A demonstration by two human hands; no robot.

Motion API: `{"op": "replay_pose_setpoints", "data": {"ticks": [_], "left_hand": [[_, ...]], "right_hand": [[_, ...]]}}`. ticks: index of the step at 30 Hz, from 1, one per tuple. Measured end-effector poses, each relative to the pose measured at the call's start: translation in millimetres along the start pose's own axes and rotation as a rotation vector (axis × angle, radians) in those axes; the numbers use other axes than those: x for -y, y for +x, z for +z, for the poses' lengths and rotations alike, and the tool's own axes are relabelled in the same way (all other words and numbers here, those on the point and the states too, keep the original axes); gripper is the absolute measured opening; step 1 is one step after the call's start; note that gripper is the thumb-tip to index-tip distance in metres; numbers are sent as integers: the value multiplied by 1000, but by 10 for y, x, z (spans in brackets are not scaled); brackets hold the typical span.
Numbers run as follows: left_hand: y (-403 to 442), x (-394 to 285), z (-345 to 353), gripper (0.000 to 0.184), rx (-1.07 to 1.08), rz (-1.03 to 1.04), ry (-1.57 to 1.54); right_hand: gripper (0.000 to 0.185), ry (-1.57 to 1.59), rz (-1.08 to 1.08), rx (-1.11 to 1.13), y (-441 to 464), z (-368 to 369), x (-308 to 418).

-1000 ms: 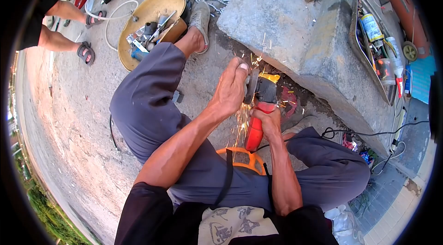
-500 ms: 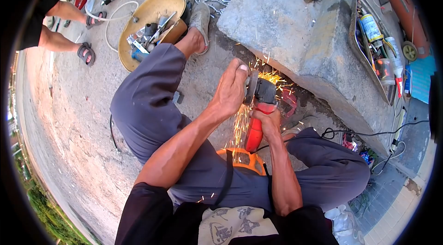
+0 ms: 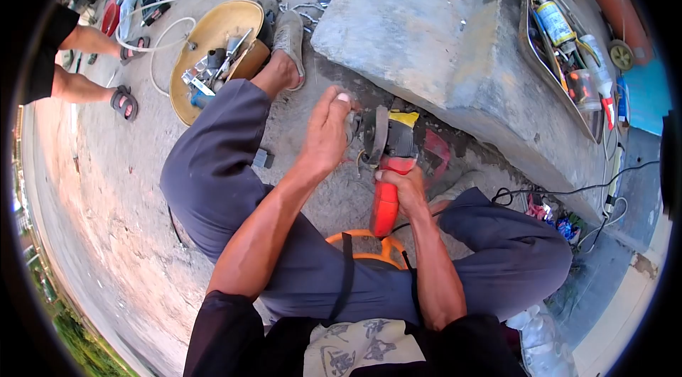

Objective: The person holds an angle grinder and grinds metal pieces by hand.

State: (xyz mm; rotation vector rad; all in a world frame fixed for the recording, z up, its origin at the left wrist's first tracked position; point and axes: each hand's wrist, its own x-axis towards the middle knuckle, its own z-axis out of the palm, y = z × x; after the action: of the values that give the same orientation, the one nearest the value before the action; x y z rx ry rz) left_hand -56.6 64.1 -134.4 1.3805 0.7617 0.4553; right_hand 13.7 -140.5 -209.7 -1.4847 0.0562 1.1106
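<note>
My right hand (image 3: 408,191) is wrapped round the red body of an angle grinder (image 3: 385,208), which points away from me over the ground between my legs. Its dark disc (image 3: 377,137) faces left, and a yellow patch shows at the far side of its head. My left hand (image 3: 327,132) is closed on a small grey metal piece (image 3: 352,126), mostly hidden by the fingers; its exact kind cannot be made out. The piece is just left of the disc, with a narrow gap between them. No sparks show.
A concrete block (image 3: 419,36) lies ahead. On the right, a metal tray (image 3: 531,43) holds spray cans and small items. A tan basin (image 3: 186,68) with metal parts stands at left, near another person's legs (image 3: 89,86). A black cord (image 3: 568,191) runs rightward.
The sparks have stopped. My left hand has moved left with the metal piece, away from the disc. The grinder stays in my right hand, slightly further left in view.
</note>
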Motion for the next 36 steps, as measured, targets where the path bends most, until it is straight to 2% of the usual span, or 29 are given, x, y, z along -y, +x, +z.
{"op": "replay_pose_setpoints", "data": {"ticks": [2,11,19,25,28,36], "left_hand": [[15,8,-7,28,-24,-42,-41],[9,-30,-21,29,1,8,134],[-36,-77,9,29,-5,-8,112],[-38,-65,14,32,-4,-21,105],[-41,-86,-6,35,5,-37,103],[-41,-79,-11,39,23,-56,135]], "right_hand": [[24,-9,0,12,11,0,-11],[23,-3,50,18,28,68,14],[26,-11,-34,-48,71,112,-2],[25,-34,34,-38,77,94,29],[35,-90,-25,-28,114,72,-40],[28,-82,-10,-40,67,118,35]]}}
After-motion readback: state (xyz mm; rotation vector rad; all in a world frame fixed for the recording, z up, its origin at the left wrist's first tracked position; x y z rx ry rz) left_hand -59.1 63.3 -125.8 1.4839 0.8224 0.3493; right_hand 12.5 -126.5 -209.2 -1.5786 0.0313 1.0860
